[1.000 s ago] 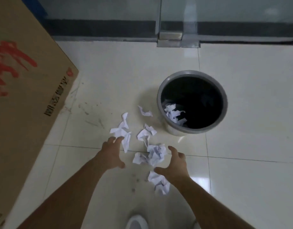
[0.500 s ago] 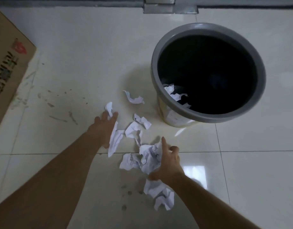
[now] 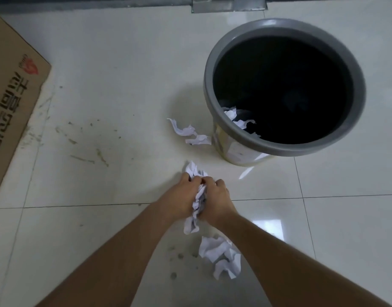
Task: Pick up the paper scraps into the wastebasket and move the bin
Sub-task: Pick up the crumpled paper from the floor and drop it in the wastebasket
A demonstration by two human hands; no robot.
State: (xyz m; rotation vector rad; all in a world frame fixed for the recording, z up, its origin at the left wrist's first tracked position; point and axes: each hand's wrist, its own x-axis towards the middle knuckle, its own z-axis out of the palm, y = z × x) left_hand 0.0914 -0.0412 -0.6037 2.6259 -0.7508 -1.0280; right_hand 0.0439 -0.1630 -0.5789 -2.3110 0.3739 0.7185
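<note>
A grey round wastebasket [image 3: 358, 80] stands on the tiled floor at the upper right, with a few white paper scraps [image 3: 237, 119] inside at its near left wall. My left hand [image 3: 179, 197] and my right hand [image 3: 217, 196] are pressed together low over the floor, squeezing a bunch of crumpled paper scraps [image 3: 198, 202] between them. A loose crumpled scrap [image 3: 221, 255] lies on the floor just below my hands. Two more scraps [image 3: 190, 135] lie beside the bin's left foot.
A large brown cardboard box [image 3: 11, 103] with red and black print fills the left edge. A metal door fitting [image 3: 228, 4] sits on the dark threshold at the top. Dirt marks spot the pale tiles left of my hands.
Both hands swept inward and closed together, gathering the spread scraps into one bunch. The view has come closer to the floor and the bin.
</note>
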